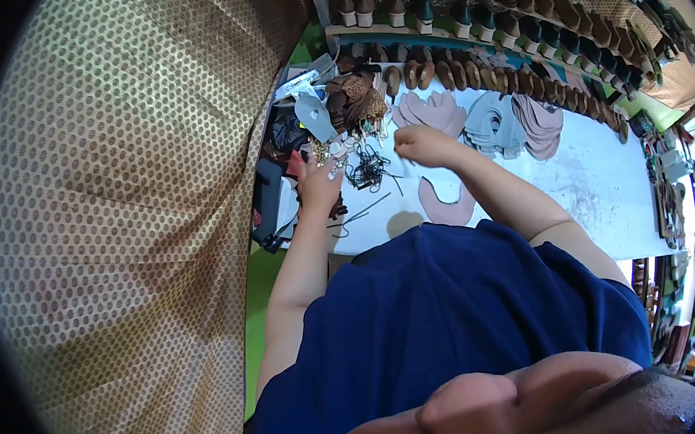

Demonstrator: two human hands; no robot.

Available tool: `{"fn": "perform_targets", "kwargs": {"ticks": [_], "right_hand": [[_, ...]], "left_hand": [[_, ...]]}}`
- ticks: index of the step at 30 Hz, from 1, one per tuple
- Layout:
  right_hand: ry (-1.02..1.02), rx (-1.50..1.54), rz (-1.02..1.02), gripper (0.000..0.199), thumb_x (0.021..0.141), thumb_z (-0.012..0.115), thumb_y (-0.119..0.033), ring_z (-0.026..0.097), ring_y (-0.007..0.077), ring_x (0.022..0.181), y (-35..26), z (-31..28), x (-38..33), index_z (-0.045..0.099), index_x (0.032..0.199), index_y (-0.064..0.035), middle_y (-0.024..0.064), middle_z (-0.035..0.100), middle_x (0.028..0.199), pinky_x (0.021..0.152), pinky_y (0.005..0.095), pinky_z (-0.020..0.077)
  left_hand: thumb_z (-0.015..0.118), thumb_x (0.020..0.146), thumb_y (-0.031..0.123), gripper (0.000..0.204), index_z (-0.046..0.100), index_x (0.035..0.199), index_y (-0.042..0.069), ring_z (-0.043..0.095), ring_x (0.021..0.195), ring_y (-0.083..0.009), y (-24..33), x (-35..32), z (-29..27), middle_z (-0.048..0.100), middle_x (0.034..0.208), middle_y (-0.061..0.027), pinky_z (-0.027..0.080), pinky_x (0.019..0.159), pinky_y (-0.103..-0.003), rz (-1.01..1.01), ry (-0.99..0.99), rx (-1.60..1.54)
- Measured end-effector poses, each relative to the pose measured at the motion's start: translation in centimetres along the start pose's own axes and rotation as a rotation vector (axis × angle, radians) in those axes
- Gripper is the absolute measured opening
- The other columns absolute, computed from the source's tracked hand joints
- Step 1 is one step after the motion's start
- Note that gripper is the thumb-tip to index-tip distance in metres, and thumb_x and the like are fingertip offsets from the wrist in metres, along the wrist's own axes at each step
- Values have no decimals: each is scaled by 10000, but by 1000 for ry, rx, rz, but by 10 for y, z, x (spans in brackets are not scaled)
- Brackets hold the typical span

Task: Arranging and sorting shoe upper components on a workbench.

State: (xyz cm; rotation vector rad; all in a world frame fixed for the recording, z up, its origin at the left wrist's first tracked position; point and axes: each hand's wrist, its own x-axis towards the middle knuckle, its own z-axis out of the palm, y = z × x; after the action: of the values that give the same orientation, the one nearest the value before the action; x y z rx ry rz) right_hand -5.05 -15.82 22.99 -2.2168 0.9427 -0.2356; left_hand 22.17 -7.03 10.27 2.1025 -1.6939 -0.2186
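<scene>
My left hand (320, 186) reaches into a pile of small pale and gold-coloured bits (335, 147) at the table's left end. Its fingers are apart and touch or hover just over the pile; I cannot tell which. Above the white table (593, 187), my right hand (426, 146) is curled closed, and whatever it may hold is hidden. Between the hands lies a tangle of thin black cords (366, 168), with loose strands trailing toward me. A curved pink cut piece (451, 214) rests under my right forearm.
Stacked pink pieces (429, 113) and grey pieces (492, 126) lie farther back. Brown soles (447, 74) line the back edge below shelves of heeled footwear (463, 21). A black bag (286, 131) and brown scraps (358, 96) crowd the left end. A patterned curtain (131, 195) hangs left.
</scene>
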Motion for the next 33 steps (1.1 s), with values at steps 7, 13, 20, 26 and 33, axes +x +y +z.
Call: {"fn": "perform_targets", "kwargs": {"ticks": [7, 13, 20, 26, 33], "right_hand": [[-147, -68, -124, 193, 825, 585, -175, 641, 332, 812, -16, 60, 2, 621, 965, -48, 172, 667, 863, 720, 437, 492], [-231, -15, -158, 167, 837, 615, -165, 639, 322, 833, 24, 88, 8, 637, 974, -73, 136, 665, 875, 734, 418, 494], [-431, 47, -16, 182, 871, 679, -254, 645, 310, 806, 84, 147, 7, 651, 939, -88, 124, 676, 828, 723, 409, 489], [-300, -290, -159, 178, 822, 641, -256, 637, 354, 798, 101, 179, 16, 672, 817, -80, 140, 659, 816, 687, 480, 495], [89, -552, -338, 102, 804, 617, -184, 610, 257, 879, 95, 174, 56, 712, 783, -152, 51, 639, 840, 709, 411, 506]], "left_hand": [[583, 966, 276, 314, 681, 1224, 126, 517, 1267, -268, 8, -52, 10, 431, 1508, -163, 405, 1035, -359, 253, -321, -615], [584, 973, 309, 296, 715, 953, 45, 646, 827, -105, -30, -87, -2, 699, 1150, -65, 518, 735, -276, -200, -667, -841], [527, 968, 299, 316, 687, 867, 45, 661, 860, -289, -54, -123, -1, 709, 890, -97, 501, 798, -398, -4, -687, -382], [673, 857, 333, 297, 645, 786, 46, 640, 811, -355, -30, -147, -1, 668, 809, -152, 499, 700, -471, 93, -573, 183], [727, 795, 362, 474, 621, 1173, 97, 662, 846, -345, -28, -148, -28, 683, 898, -145, 531, 725, -468, -75, -448, 249]]}}
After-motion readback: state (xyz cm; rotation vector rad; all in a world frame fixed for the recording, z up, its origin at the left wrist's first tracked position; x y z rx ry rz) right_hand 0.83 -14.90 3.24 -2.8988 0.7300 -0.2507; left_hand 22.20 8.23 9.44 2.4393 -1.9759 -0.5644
